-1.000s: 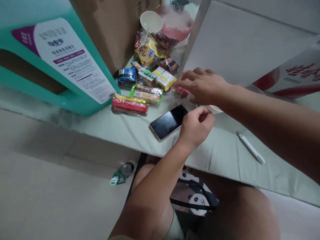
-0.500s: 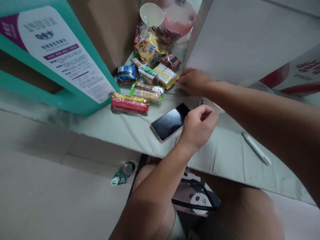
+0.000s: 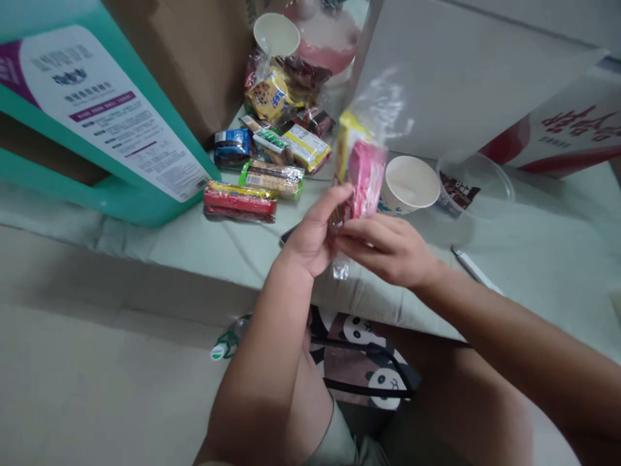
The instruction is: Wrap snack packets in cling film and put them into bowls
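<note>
Above the front of the table, my left hand point(image 3: 313, 236) is closed around a clear plastic bag of snacks point(image 3: 367, 178), thumb along its side. Pink and yellow wrappers show through the bag, whose crinkled clear top points up and away. My right hand point(image 3: 395, 249) grips the bag's lower part from the other side, fingers bent against it. Beneath my left hand lies a phone point(image 3: 286, 236), mostly hidden. Wrapped snacks, among them a red pack point(image 3: 240, 206), a green-edged pack point(image 3: 272, 178) and a blue pack point(image 3: 233, 145), lie to the left.
A paper cup point(image 3: 412, 184) and a clear plastic bowl point(image 3: 485, 188) with a dark wrapper stand right of the bag. A white utility knife point(image 3: 475, 268) lies nearer. A large teal jug point(image 3: 169, 188) stands left, a white box point(image 3: 436, 77) behind, a pale bowl point(image 3: 276, 35) farther back.
My right hand has come back from beside the white box with the bag of snacks. My left hand has moved left and closed on the bag too, covering most of the phone.
</note>
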A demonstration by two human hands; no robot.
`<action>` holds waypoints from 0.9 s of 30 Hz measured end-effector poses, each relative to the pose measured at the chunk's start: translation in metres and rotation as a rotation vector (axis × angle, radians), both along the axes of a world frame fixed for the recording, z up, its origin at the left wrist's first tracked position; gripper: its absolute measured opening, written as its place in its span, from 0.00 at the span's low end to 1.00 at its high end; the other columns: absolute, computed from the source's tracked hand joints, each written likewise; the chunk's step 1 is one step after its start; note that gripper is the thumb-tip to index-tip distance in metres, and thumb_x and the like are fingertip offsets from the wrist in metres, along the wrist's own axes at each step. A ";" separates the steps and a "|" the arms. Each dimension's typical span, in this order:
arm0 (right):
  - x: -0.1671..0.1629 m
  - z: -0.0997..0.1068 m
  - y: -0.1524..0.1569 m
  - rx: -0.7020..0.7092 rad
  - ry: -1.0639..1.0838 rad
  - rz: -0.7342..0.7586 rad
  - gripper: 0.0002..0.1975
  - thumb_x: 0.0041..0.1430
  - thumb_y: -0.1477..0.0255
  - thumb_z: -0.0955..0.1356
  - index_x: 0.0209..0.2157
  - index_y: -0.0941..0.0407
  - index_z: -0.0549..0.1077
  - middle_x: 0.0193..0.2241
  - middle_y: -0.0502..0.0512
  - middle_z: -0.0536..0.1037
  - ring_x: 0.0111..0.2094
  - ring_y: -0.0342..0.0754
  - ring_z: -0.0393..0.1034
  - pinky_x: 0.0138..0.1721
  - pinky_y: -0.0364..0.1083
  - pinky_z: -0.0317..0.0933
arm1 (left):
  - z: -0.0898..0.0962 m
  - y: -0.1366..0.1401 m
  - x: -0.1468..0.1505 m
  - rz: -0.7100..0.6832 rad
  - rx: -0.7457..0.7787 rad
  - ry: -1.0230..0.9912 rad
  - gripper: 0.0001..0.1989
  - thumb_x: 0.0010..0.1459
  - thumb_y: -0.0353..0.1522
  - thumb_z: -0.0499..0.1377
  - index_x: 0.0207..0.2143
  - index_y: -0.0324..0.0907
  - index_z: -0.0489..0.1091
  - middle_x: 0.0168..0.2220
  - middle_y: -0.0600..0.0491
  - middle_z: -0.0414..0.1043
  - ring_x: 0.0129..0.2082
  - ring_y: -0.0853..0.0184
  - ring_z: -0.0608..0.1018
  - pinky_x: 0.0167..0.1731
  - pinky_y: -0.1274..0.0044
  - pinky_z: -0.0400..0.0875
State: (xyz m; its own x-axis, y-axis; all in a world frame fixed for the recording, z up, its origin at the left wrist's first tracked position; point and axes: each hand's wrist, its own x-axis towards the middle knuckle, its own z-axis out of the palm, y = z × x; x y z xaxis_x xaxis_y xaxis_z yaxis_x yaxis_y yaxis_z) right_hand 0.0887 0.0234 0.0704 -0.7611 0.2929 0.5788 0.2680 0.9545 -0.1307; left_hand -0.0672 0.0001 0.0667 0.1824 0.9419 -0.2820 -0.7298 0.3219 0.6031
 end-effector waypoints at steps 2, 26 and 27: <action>0.009 -0.008 -0.015 0.115 0.033 0.037 0.06 0.69 0.76 0.66 0.44 0.56 0.74 0.35 0.53 0.80 0.30 0.43 0.69 0.32 0.44 0.62 | -0.002 -0.006 0.003 -0.016 0.033 0.093 0.26 0.51 0.38 0.70 0.52 0.45 0.69 0.35 0.56 0.78 0.38 0.65 0.80 0.43 0.73 0.75; 0.121 -0.050 -0.048 -0.507 0.690 -0.672 0.15 0.55 0.58 0.75 0.39 0.48 0.71 0.41 0.57 0.65 0.47 0.56 0.65 0.51 0.59 0.66 | -0.020 -0.014 0.100 -0.392 0.273 0.507 0.35 0.38 0.34 0.78 0.51 0.43 0.74 0.47 0.47 0.80 0.48 0.55 0.81 0.49 0.68 0.76; 0.124 -0.051 -0.047 -0.537 0.726 -0.690 0.18 0.55 0.57 0.75 0.40 0.48 0.68 0.42 0.57 0.64 0.48 0.56 0.64 0.51 0.59 0.66 | -0.022 -0.014 0.105 -0.388 0.283 0.543 0.37 0.37 0.32 0.78 0.52 0.43 0.73 0.50 0.47 0.79 0.50 0.55 0.80 0.52 0.68 0.75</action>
State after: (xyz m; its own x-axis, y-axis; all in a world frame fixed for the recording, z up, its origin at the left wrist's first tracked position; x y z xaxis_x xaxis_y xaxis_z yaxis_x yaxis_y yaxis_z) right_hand 0.2124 -0.0235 0.0192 0.1225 0.8629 0.4903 0.4088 0.4063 -0.8172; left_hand 0.0381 -0.0137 0.0450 0.4220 0.8879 -0.1832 -0.1684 0.2754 0.9465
